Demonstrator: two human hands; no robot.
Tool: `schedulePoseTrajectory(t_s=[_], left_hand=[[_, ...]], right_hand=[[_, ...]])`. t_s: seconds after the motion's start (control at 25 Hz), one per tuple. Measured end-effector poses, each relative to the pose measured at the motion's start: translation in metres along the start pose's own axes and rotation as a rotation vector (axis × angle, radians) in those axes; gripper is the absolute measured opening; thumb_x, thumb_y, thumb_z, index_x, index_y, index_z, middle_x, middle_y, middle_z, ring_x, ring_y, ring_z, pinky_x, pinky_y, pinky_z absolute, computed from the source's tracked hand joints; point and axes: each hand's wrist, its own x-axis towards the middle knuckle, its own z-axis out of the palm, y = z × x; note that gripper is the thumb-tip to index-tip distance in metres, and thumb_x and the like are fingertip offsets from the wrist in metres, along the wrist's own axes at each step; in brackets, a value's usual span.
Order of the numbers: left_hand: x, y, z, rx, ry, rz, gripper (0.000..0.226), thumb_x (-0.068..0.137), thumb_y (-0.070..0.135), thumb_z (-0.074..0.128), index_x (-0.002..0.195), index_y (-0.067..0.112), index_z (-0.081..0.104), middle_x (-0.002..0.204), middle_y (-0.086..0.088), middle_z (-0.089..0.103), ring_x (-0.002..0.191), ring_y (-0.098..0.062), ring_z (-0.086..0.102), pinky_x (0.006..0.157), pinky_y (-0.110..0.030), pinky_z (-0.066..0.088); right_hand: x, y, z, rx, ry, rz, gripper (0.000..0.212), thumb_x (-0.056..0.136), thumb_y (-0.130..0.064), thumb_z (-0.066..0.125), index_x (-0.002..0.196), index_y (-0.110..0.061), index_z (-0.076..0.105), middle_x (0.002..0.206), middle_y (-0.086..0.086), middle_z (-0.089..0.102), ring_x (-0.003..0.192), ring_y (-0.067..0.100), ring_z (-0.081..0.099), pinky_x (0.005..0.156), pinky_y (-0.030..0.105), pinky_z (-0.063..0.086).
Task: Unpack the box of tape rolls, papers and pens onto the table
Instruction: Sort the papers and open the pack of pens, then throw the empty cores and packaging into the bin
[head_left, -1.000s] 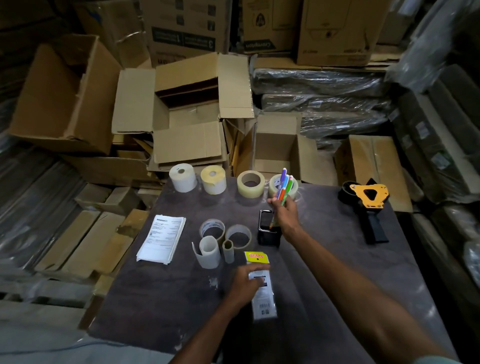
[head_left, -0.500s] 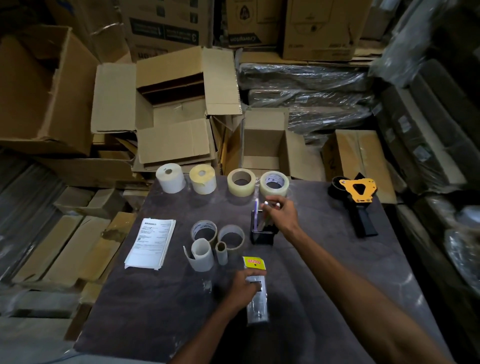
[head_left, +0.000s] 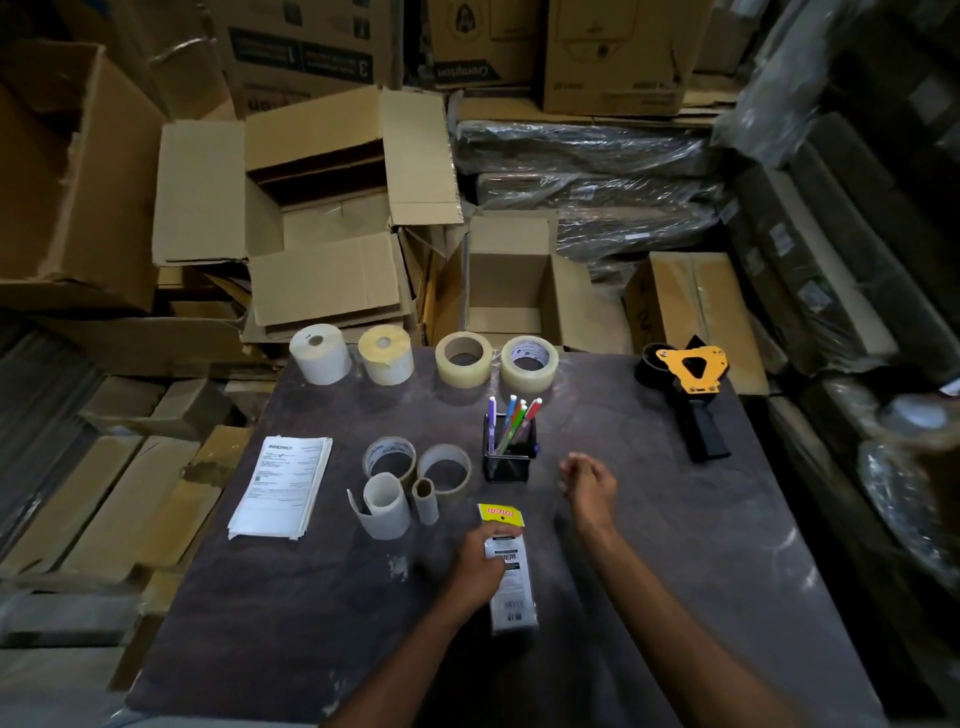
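Observation:
Several coloured pens (head_left: 511, 422) stand in a black holder (head_left: 506, 460) mid-table. My right hand (head_left: 587, 483) hovers just right of the holder, fingers loosely curled, holding nothing. My left hand (head_left: 480, 564) grips a clear packet with a yellow header (head_left: 509, 566) lying on the table. A stack of papers (head_left: 283, 486) lies at the left. Two label rolls (head_left: 320, 353) and two clear tape rolls (head_left: 464, 359) line the far edge. Thin tape rolls and cores (head_left: 410, 475) sit between papers and holder.
A yellow and black tape dispenser (head_left: 691, 395) lies at the far right of the dark table (head_left: 675, 545). An open small cardboard box (head_left: 511, 291) stands behind the table, among larger open cartons (head_left: 322, 218) and wrapped bundles.
My right hand put the pens into the black holder, let go and drew back to the right. My left hand stayed on the packet.

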Motion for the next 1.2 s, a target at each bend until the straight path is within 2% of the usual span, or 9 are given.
schedulePoseTrajectory(t_s=[0.2,0.36,0.52,0.68,0.8,0.88,1.04,1.12,1.2], left_hand=[[-0.001,0.001,0.004,-0.027,0.02,0.009,0.047,0.074,-0.023,0.044,0.091,0.013,0.069,0.094,-0.004,0.071,0.079,-0.011,0.068,0.067,-0.022,0.055],[-0.005,0.0,0.0,-0.029,0.047,0.03,0.036,0.079,-0.016,0.054,0.086,0.014,0.072,0.098,-0.004,0.073,0.089,-0.017,0.07,0.076,-0.029,0.059],[-0.008,-0.008,-0.01,-0.072,0.125,-0.026,0.033,0.081,-0.012,0.052,0.092,0.012,0.072,0.101,-0.005,0.074,0.094,-0.025,0.071,0.079,-0.039,0.06],[-0.018,-0.016,-0.021,-0.133,0.285,-0.007,0.031,0.082,-0.011,0.055,0.095,0.012,0.071,0.098,-0.007,0.074,0.08,-0.018,0.067,0.07,-0.03,0.055],[-0.027,-0.024,-0.034,-0.203,0.415,-0.006,0.027,0.081,-0.006,0.058,0.095,0.015,0.068,0.1,-0.007,0.072,0.084,-0.022,0.068,0.076,-0.043,0.057],[-0.034,-0.025,-0.042,-0.253,0.571,0.018,0.023,0.073,0.005,0.06,0.095,0.012,0.06,0.098,-0.009,0.066,0.081,-0.023,0.063,0.075,-0.042,0.055],[-0.041,-0.015,-0.062,-0.322,0.826,-0.003,0.057,0.074,-0.002,0.071,0.118,0.016,0.039,0.111,-0.012,0.045,0.092,-0.026,0.053,0.078,-0.039,0.049],[-0.037,-0.012,-0.076,-0.325,0.811,-0.029,0.086,0.072,-0.004,0.076,0.14,0.019,0.028,0.129,-0.006,0.039,0.108,-0.023,0.049,0.09,-0.039,0.048],[-0.03,-0.011,-0.089,-0.279,0.742,-0.025,0.103,0.066,-0.002,0.082,0.148,0.026,0.025,0.141,0.002,0.036,0.123,-0.017,0.044,0.102,-0.037,0.044]], right_hand=[[-0.038,0.046,-0.031,-0.165,-0.186,0.176,0.007,0.096,-0.012,0.058,0.101,-0.012,0.063,0.088,0.013,0.068,0.072,0.019,0.064,0.062,0.03,0.053],[-0.057,0.047,-0.044,-0.296,-0.406,0.274,0.037,0.083,0.0,0.069,0.116,-0.013,0.059,0.099,0.016,0.074,0.083,0.027,0.075,0.07,0.038,0.06],[-0.057,0.043,-0.047,-0.316,-0.381,0.282,0.033,0.083,0.008,0.069,0.112,-0.003,0.06,0.099,0.021,0.075,0.09,0.037,0.074,0.08,0.051,0.06],[-0.048,0.05,-0.035,-0.345,-0.358,0.219,0.035,0.082,0.008,0.07,0.115,0.007,0.059,0.099,0.026,0.073,0.09,0.041,0.072,0.082,0.052,0.059],[-0.043,0.056,-0.03,-0.414,-0.308,0.249,0.03,0.085,0.0,0.071,0.11,-0.007,0.056,0.104,0.02,0.072,0.088,0.033,0.073,0.078,0.049,0.06],[-0.043,0.061,-0.026,-0.526,-0.337,0.214,0.032,0.084,-0.007,0.074,0.108,-0.014,0.054,0.103,0.013,0.072,0.083,0.024,0.073,0.071,0.041,0.061],[-0.049,0.079,-0.017,-0.857,-0.362,0.084,0.061,0.071,-0.024,0.085,0.116,-0.031,0.045,0.103,-0.003,0.069,0.09,0.015,0.071,0.075,0.042,0.061],[-0.051,0.089,-0.013,-0.934,-0.342,0.027,0.069,0.067,-0.026,0.085,0.119,-0.034,0.04,0.11,-0.004,0.064,0.097,0.017,0.068,0.077,0.042,0.061],[-0.051,0.095,-0.01,-0.98,-0.306,-0.007,0.071,0.063,-0.026,0.084,0.115,-0.039,0.037,0.116,-0.004,0.06,0.103,0.019,0.064,0.08,0.043,0.06]])
